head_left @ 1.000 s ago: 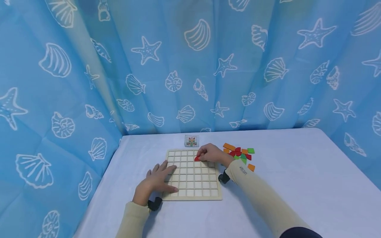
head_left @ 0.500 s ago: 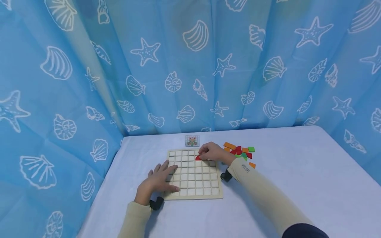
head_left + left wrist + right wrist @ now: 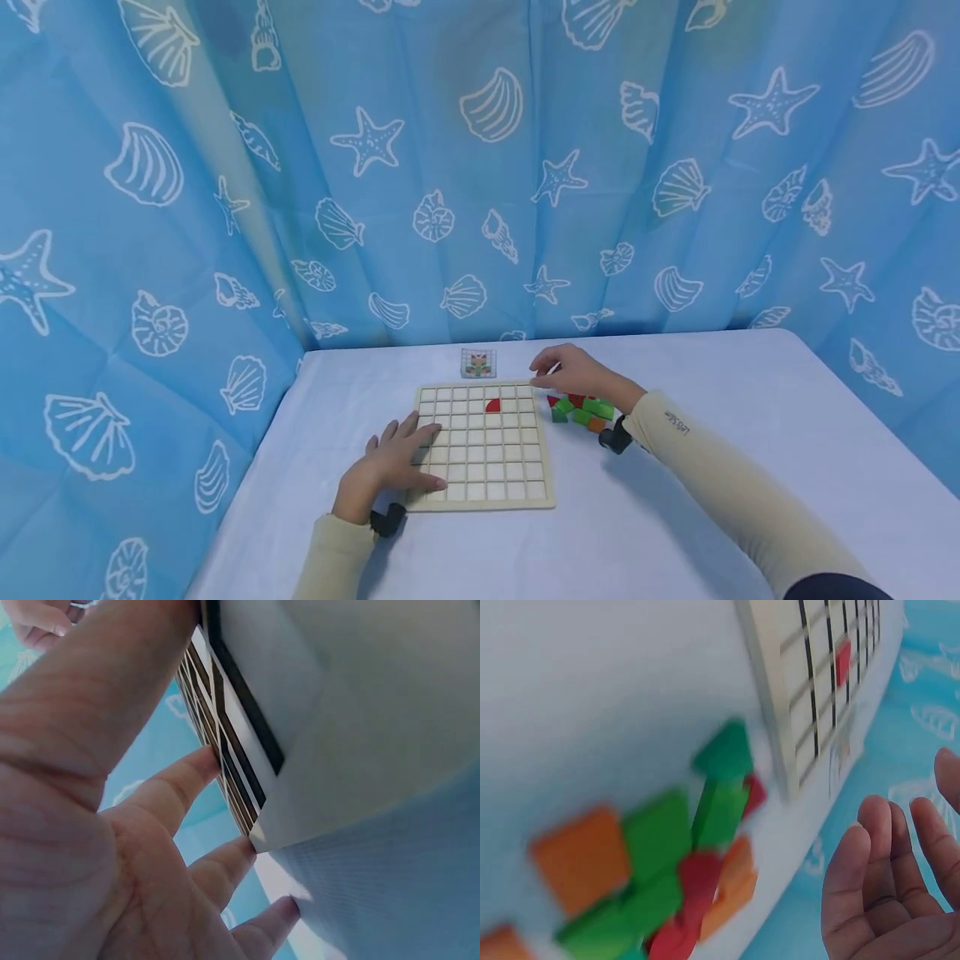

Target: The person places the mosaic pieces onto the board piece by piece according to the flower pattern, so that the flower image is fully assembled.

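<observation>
Left hand [image 3: 393,457]: unmoved; fingers spread and fairly straight over the left edge of the gridded pattern board [image 3: 487,505]. Seems to be steadying it; covers some squares there.

Pattern card [image 3: 478,364] with a coloured figure lies just beyond the board's far edge.

Red quarter-round tile [image 3: 492,406]: the change. A half-second ago pinched at this spot, now let go, lying in the second row from the top, right of centre. Reads as one placement made; it is the only coloured tile visible on the board.

Right hand [image 3: 573,372]: has moved off rightward to the board's far right corner; fingers loosely curved and apart, nothing seen in them. Judged free for another tile.

Edges and room: raised ridges bound each square. The board's right rim runs near the loose tiles [image 3: 597,408], green, red and orange, bunched and partly overlapping, blurred in the wrist view; a low sweep there could nudge several. Farther right, white tablecloth [image 3: 787,400] spreads out, giving room sideways; the shell-print curtain [image 3: 465,167] limits reach behind.
</observation>
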A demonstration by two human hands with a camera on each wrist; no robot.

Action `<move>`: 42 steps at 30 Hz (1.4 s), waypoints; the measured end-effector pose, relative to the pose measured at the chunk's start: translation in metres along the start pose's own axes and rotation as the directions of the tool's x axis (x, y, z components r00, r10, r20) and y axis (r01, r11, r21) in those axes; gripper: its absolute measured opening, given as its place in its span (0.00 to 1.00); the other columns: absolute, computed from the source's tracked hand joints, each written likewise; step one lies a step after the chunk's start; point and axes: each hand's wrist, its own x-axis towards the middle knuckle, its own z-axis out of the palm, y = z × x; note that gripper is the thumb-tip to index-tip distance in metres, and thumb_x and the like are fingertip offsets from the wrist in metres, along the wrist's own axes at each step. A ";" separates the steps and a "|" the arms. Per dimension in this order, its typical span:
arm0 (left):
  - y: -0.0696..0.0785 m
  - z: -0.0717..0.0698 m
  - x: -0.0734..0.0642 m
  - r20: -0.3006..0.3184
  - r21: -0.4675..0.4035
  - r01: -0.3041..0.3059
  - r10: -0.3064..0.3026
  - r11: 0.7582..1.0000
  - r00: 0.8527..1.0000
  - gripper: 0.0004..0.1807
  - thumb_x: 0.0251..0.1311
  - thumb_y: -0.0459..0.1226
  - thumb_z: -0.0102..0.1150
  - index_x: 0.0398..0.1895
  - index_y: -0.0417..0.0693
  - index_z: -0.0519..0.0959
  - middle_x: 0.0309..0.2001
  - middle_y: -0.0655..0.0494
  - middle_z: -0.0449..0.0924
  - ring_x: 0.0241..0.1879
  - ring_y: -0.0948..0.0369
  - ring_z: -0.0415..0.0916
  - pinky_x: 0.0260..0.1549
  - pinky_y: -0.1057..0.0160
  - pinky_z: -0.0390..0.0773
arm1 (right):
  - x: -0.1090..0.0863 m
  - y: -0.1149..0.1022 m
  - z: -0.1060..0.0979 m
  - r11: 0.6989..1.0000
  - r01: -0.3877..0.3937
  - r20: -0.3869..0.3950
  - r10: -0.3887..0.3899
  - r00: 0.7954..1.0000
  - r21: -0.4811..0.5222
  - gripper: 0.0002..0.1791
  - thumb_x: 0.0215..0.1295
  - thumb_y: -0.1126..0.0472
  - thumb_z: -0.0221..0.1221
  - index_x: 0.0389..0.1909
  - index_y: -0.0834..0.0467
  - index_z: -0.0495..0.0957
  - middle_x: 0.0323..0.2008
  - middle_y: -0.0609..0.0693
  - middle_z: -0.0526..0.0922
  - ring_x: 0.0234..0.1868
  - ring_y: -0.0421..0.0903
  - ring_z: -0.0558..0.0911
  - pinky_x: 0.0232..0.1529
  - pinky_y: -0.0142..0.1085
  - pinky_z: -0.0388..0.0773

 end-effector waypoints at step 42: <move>0.000 -0.002 0.001 0.008 0.004 -0.004 0.004 1.000 1.000 0.50 0.45 0.57 0.75 0.74 0.61 0.63 0.80 0.45 0.46 0.77 0.36 0.39 0.69 0.29 0.42 | -0.009 0.032 0.008 0.989 -0.146 -0.031 0.146 0.989 -0.003 0.10 0.64 0.62 0.64 0.45 0.59 0.83 0.41 0.51 0.85 0.41 0.47 0.81 0.48 0.40 0.82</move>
